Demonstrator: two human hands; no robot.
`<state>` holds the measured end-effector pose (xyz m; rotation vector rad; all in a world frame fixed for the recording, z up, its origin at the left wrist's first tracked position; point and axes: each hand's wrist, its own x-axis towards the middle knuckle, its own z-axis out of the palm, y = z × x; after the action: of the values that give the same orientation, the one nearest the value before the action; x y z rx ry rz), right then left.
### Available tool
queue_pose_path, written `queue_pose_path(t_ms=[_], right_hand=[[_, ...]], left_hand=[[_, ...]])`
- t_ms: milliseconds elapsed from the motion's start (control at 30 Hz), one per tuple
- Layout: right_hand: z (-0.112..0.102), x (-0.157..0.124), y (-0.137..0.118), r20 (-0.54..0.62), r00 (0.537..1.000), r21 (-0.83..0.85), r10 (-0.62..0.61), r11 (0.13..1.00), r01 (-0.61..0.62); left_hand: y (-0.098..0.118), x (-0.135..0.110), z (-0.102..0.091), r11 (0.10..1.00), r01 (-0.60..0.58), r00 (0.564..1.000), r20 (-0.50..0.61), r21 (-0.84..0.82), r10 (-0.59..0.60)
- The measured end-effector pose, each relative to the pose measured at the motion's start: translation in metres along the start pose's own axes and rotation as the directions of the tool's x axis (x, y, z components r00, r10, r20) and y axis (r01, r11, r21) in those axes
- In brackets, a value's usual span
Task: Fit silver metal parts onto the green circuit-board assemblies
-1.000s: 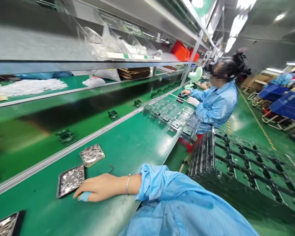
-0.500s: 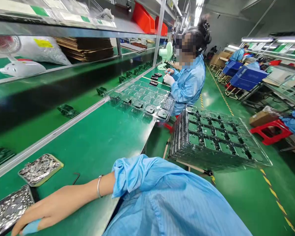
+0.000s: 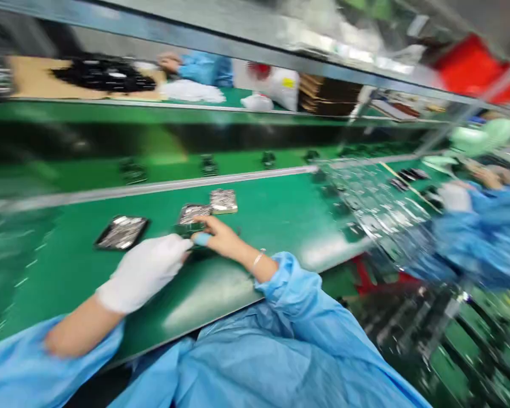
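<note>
Two hands are now brought together beside the middle shiny plate (image 3: 192, 213).
Earlier only the right hand (image 3: 223, 238) was laid on the green bench (image 3: 289, 215); now the gloved left hand (image 3: 147, 272) is set against its fingertips, at the plate's near edge. Whether anything is gripped cannot be told.

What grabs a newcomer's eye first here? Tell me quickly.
Two hands meet mid-bench: the white-gloved left hand and the bare right hand, at a shiny tray. A left tray and a right tray flank it on the green bench. A blue-coated co-worker blurs at right.
</note>
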<state>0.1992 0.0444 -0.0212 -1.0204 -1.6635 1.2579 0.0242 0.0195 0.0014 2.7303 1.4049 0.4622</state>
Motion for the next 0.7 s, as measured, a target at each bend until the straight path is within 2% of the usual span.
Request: queue_pose_path(t_ms=[67, 167, 267, 367, 433, 467, 533, 600, 700], right_hand=[[-0.009, -0.008, 0.001, 0.012, 1.000, -0.095, -0.016, 0.995, 0.017], [-0.017, -0.009, 0.008, 0.109, 0.978, -0.178, -0.180, 0.964, 0.197], [-0.015, -0.009, 0.015, 0.250, 0.940, -0.260, -0.233, 0.919, 0.297], [-0.007, -0.013, 0.017, 0.364, 0.889, -0.345, -0.279, 0.846, 0.407], [-0.002, -0.016, 0.017, 0.418, 0.858, -0.378, -0.299, 0.801, 0.464], [0.001, -0.017, 0.016, 0.438, 0.846, -0.387, -0.303, 0.787, 0.481], [0.004, -0.018, 0.014, 0.462, 0.834, -0.405, -0.301, 0.765, 0.500], [0.006, -0.019, 0.012, 0.467, 0.837, -0.448, -0.286, 0.740, 0.502], [0.007, -0.022, 0.009, 0.458, 0.852, -0.525, -0.253, 0.696, 0.489]], left_hand=[[0.013, -0.022, 0.000, 0.997, 0.055, 0.997, 0.041, 0.059, -0.058], [0.028, -0.031, 0.008, 0.994, 0.099, 0.994, 0.036, 0.051, -0.101], [0.031, -0.044, 0.017, 0.991, 0.126, 0.992, 0.019, 0.036, -0.127], [0.026, -0.071, 0.019, 0.991, 0.130, 0.991, -0.012, -0.038, -0.130], [0.013, -0.087, 0.012, 0.974, 0.211, 0.973, -0.074, -0.080, -0.217], [0.004, -0.091, 0.007, 0.953, 0.291, 0.948, -0.106, -0.088, -0.299], [-0.019, -0.088, -0.006, 0.877, 0.472, 0.867, -0.136, -0.084, -0.480], [-0.045, -0.071, -0.018, 0.809, 0.587, 0.805, -0.095, -0.015, -0.586], [-0.079, -0.035, -0.025, 0.769, 0.630, 0.772, 0.023, 0.109, -0.635]])
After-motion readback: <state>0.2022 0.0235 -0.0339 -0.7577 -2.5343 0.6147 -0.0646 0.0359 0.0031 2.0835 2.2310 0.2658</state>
